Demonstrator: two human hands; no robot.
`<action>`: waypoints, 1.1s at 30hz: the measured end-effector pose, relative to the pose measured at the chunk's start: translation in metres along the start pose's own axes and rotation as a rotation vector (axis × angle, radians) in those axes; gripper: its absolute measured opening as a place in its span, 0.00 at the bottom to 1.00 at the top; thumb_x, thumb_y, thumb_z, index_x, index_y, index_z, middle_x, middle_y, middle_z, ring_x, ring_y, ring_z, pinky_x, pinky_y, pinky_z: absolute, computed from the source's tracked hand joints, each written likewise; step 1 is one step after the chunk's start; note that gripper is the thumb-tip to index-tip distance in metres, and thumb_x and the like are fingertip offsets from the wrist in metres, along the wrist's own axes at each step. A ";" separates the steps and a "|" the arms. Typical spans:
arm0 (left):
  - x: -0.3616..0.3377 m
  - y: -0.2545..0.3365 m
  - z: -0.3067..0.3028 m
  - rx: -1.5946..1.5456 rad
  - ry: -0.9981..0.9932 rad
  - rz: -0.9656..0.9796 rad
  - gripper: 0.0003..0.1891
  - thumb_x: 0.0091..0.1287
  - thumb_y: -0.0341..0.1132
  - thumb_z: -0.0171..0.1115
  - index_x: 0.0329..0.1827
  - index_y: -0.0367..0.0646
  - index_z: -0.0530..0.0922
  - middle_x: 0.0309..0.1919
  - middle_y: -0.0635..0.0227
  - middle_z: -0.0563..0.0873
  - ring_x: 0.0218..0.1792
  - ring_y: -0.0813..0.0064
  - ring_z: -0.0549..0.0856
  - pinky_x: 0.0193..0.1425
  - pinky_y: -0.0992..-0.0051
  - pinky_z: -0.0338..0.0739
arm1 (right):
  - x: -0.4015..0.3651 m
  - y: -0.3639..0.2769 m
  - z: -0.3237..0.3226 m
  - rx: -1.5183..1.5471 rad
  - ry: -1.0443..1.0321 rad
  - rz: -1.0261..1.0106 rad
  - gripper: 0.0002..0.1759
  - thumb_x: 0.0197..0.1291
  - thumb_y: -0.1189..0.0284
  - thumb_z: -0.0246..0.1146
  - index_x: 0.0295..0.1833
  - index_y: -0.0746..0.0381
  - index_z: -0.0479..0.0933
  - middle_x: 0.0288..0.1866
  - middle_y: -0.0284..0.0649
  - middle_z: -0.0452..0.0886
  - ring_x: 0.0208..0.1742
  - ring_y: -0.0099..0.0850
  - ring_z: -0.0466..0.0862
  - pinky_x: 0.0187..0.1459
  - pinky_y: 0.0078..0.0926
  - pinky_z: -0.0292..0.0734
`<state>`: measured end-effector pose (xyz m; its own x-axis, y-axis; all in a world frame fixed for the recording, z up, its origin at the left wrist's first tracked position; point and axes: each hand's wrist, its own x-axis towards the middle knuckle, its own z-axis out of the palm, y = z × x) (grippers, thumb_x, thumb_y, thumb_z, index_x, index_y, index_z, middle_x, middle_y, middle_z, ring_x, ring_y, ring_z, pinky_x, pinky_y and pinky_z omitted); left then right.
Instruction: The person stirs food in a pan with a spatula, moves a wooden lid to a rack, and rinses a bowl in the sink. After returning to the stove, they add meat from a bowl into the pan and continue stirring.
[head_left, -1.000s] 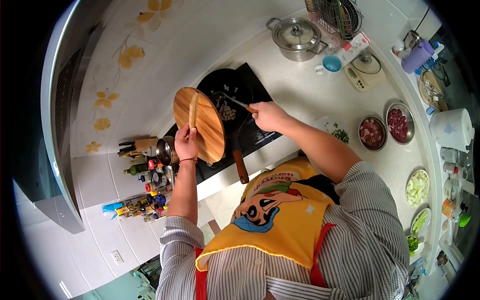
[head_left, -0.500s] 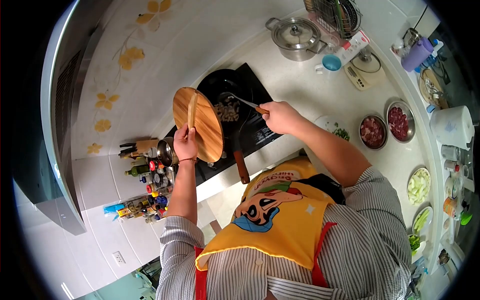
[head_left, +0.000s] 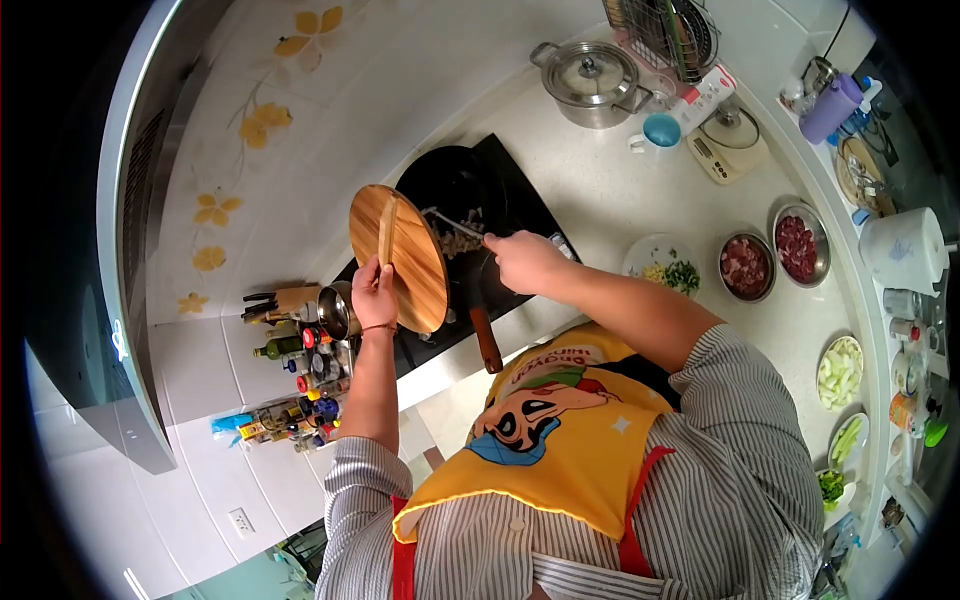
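Observation:
My left hand (head_left: pixel 373 292) is closed around the raised wooden handle of a round wooden lid (head_left: pixel 418 280). The lid is held tilted beside a black wok (head_left: pixel 445 178), hiding part of its near-left rim. In my right hand (head_left: pixel 525 262) is a spatula (head_left: pixel 455 225), whose metal end reaches into the wok among pale brown chopped pieces (head_left: pixel 460 240). My fist covers most of the spatula's handle. The wok's own wooden handle (head_left: pixel 485 340) points toward my body, with neither hand on it.
A black cooktop (head_left: pixel 540 225) carries the wok. Seasoning bottles (head_left: pixel 280 347) and a steel bowl (head_left: pixel 338 310) stand left. To the right are a steel pot (head_left: pixel 590 85), a plate of chopped garnish (head_left: pixel 662 270), two bowls of raw meat (head_left: pixel 745 266) and cut vegetables (head_left: pixel 839 373).
My right hand has moved slightly left and down with the spatula, closer to the lid. More of the garnish plate shows now. The lid stays raised in my left hand.

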<state>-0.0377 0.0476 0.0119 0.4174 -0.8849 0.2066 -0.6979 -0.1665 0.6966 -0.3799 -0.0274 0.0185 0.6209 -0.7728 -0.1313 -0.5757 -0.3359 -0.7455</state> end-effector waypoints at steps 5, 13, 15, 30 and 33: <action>-0.002 -0.010 -0.001 -0.072 0.032 0.028 0.15 0.75 0.28 0.70 0.63 0.35 0.86 0.50 0.63 0.85 0.51 0.71 0.85 0.60 0.75 0.79 | -0.022 -0.014 -0.043 -0.217 -0.118 -0.048 0.24 0.67 0.75 0.60 0.68 0.64 0.81 0.44 0.52 0.92 0.45 0.50 0.92 0.46 0.47 0.89; -0.006 0.004 -0.008 -0.013 0.025 -0.005 0.16 0.75 0.29 0.70 0.64 0.37 0.86 0.55 0.64 0.90 0.56 0.75 0.87 0.65 0.75 0.78 | -0.044 -0.037 -0.100 -0.446 -0.299 -0.007 0.13 0.65 0.76 0.63 0.52 0.63 0.89 0.42 0.47 0.93 0.43 0.46 0.93 0.43 0.42 0.90; -0.005 0.001 -0.007 -0.004 0.022 0.000 0.16 0.75 0.29 0.70 0.64 0.37 0.86 0.55 0.64 0.90 0.56 0.75 0.87 0.65 0.74 0.78 | -0.032 -0.026 -0.085 -0.409 -0.230 0.006 0.14 0.65 0.76 0.63 0.52 0.63 0.89 0.42 0.48 0.93 0.44 0.46 0.93 0.44 0.42 0.90; -0.005 0.001 -0.009 -0.001 0.018 -0.016 0.17 0.75 0.29 0.70 0.64 0.35 0.86 0.55 0.64 0.90 0.54 0.75 0.87 0.64 0.74 0.79 | -0.043 -0.035 -0.100 -0.334 -0.201 0.012 0.08 0.63 0.73 0.66 0.43 0.62 0.90 0.42 0.46 0.92 0.45 0.45 0.93 0.46 0.42 0.90; -0.006 0.005 -0.007 -0.027 0.027 -0.004 0.16 0.75 0.29 0.71 0.64 0.35 0.86 0.55 0.64 0.90 0.55 0.75 0.87 0.65 0.74 0.79 | -0.040 -0.035 -0.109 -0.409 -0.257 0.026 0.08 0.63 0.73 0.66 0.42 0.63 0.90 0.41 0.45 0.92 0.44 0.46 0.93 0.46 0.42 0.90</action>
<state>-0.0400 0.0553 0.0184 0.4357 -0.8724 0.2216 -0.6805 -0.1581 0.7155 -0.4426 -0.0429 0.1212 0.6851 -0.6429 -0.3424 -0.7229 -0.5422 -0.4283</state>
